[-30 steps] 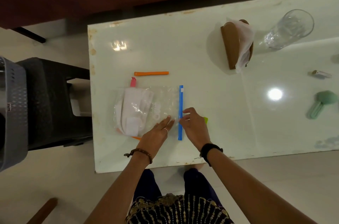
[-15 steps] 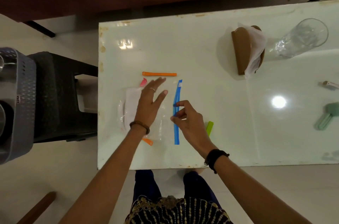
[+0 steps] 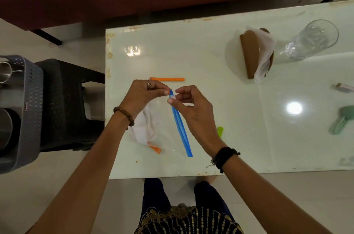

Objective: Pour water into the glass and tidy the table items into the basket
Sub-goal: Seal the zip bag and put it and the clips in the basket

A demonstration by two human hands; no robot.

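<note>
A: Both hands are up off the table (image 3: 210, 57) now — the left hand (image 3: 142, 97) and the right hand (image 3: 193, 108) each pinch the far end of the blue seal strip (image 3: 181, 126) of the clear bag (image 3: 153, 132), fingertips narrow and meeting at the strip's tip.

B: What could go wrong from here?

A: I'd judge the grip is small and the plastic slick. If one pinch slips, the bag drops and its white contents may slide towards the near edge. Pulling unevenly could also leave the seal part-open, so things spill later in the basket (image 3: 21, 111).

B: And the other task things?

A: The glass (image 3: 310, 42) stands at the far right of the table, well apart from the hands; whether it holds water I cannot tell. The basket sits on a dark stool (image 3: 63, 103) to the left, off the table. An orange clip (image 3: 167, 79) lies just beyond the hands, a green clip (image 3: 220, 131) just right of the right wrist.

B: What differs from half a second ago?

A: Then the left hand lay flat and spread over the bag, and the right touched the strip lower down. Now both have closed on its far end — and that end is lifted.
</note>
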